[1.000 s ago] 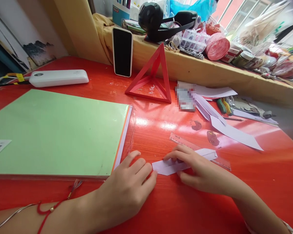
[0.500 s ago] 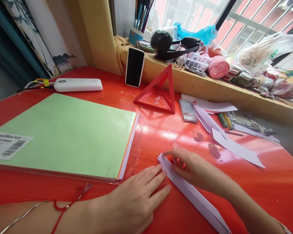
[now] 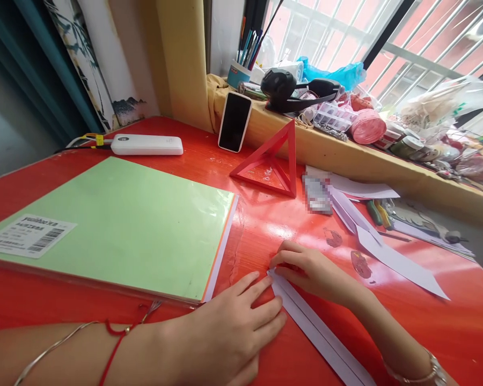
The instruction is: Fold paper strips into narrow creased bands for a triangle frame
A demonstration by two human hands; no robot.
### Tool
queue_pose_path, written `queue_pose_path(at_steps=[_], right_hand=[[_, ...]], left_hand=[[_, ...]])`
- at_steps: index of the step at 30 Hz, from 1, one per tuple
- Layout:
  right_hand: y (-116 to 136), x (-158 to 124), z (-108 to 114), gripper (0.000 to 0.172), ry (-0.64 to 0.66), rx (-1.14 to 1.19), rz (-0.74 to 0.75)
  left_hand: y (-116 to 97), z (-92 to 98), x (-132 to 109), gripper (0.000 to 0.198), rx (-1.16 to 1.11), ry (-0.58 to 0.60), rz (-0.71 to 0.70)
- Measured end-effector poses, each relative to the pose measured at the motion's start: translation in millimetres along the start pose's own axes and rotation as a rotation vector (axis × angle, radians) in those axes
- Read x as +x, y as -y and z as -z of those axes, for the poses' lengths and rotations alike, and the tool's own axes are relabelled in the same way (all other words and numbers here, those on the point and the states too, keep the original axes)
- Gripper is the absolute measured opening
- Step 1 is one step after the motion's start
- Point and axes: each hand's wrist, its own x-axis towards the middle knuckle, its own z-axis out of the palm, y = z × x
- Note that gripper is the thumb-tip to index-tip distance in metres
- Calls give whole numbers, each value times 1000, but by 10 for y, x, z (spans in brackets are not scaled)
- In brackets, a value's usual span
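A long folded strip of pale lilac paper (image 3: pixel 320 335) lies slantwise on the red table, its far end between my hands and a lengthwise crease line showing. My left hand (image 3: pixel 229 321) lies beside that end with fingers stretched and spread, fingertips touching the strip's left edge. At the tip of the strip, my right hand (image 3: pixel 306 268) has its fingers bent and closed on the paper; the thumb is partly hidden. A red string bracelet and a thin metal bangle are on the left wrist, and a beaded bracelet is on the right.
A pack of green paper (image 3: pixel 145 230) lies on the left. Behind it are a white power strip (image 3: pixel 147 145), a leaning phone (image 3: pixel 234 122) and a red triangular frame (image 3: pixel 265 174). Cut lilac paper pieces (image 3: pixel 398 257) and pliers (image 3: pixel 380 214) lie right. The sill (image 3: pixel 330 142) is cluttered.
My right fingers have curled in at the strip's far end, where the index finger was stretched before. The strip now shows its crease line more openly. The view has shifted slightly.
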Motion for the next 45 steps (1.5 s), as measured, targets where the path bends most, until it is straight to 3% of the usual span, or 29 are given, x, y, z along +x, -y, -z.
queue_pose_path(at_steps=[8,16,25,28,31,41,45], right_hand=[[-121,5,-14,26,4,47,72],[-104,12,54,20,41,94,98],[106,-17,-65,8,-62,-40,-171],[171,-54,-52,13,-43,-82,-315],[189,-66,-46,15,-25,-54,-361],[181,11,-72,11,-127,161,-302],[167,-75,-188,16,-286,141,-126]], left_hand=[[20,42,1,45,2,16,-11],[35,31,-2,44,11,-14,-33],[28,50,8,43,12,-2,-44],[35,34,5,46,-6,-2,-46],[47,17,3,44,-19,15,-39],[34,8,1,42,21,32,-26],[33,-12,5,38,13,2,-22]])
